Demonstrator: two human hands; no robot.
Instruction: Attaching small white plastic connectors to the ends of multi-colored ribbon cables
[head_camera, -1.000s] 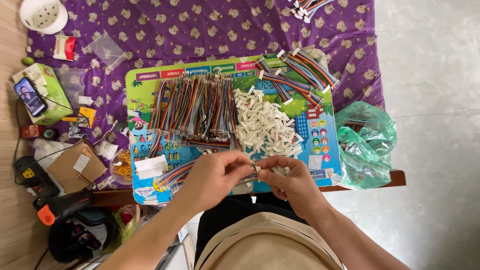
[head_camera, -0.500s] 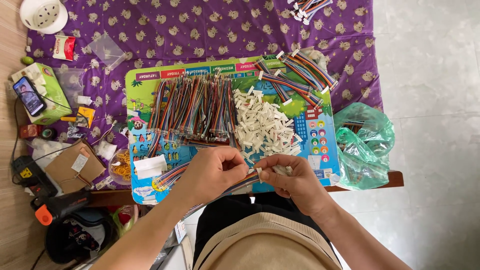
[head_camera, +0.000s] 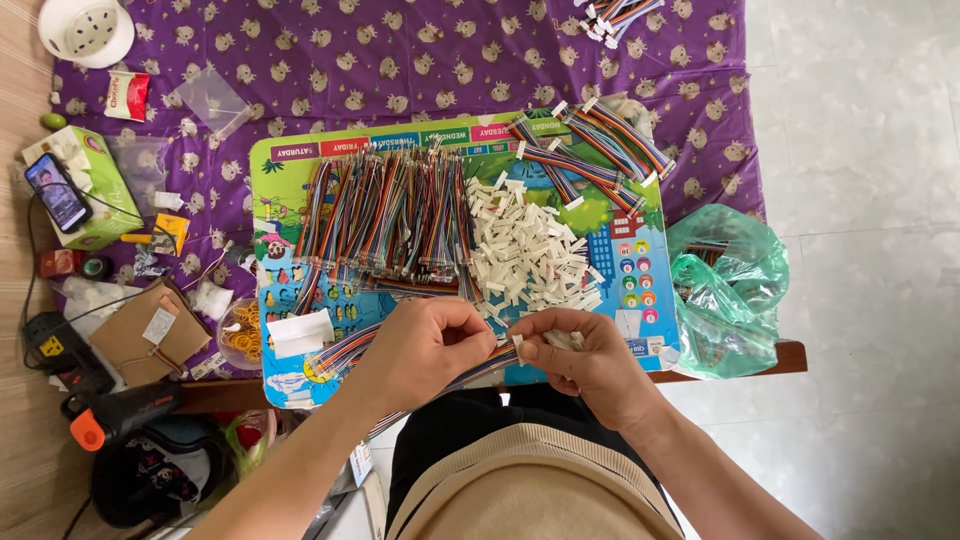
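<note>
Across the purple patterned cloth (head_camera: 400, 60) a colourful printed board (head_camera: 300, 160) is laid, and on it two heaps are seen: a broad spread of multicoloured ribbon cables (head_camera: 385, 215) to the left and a pile of small white connector housings (head_camera: 530, 250) just beside it to the right. More finished-looking cable bundles (head_camera: 590, 145) are set at the board's far corner, and a green plastic bag (head_camera: 725, 285) hangs at the table's right end.

At the board's near edge, a single ribbon cable (head_camera: 345, 350) is held between both hands, with its loose length trailing off toward the left. The step in hand is judged to be the fitting of a white housing (head_camera: 517, 345) onto the cable's end. The left hand (head_camera: 425, 350) is curled palm-down, its fingers pinched closed on the cable close to the tip. The right hand (head_camera: 590, 360) faces it, thumb and forefinger closed on the small white housing, with what may be a few spare housings cupped in the palm; that cannot be told for certain. The knuckles of both hands nearly touch, and both wrists are bent inward above the lap.

For the next move, fine alignment would be called for: the wire tips kept flat and square to the housing's mouth, and a short, straight push given, without the thin leads being buckled.
</note>
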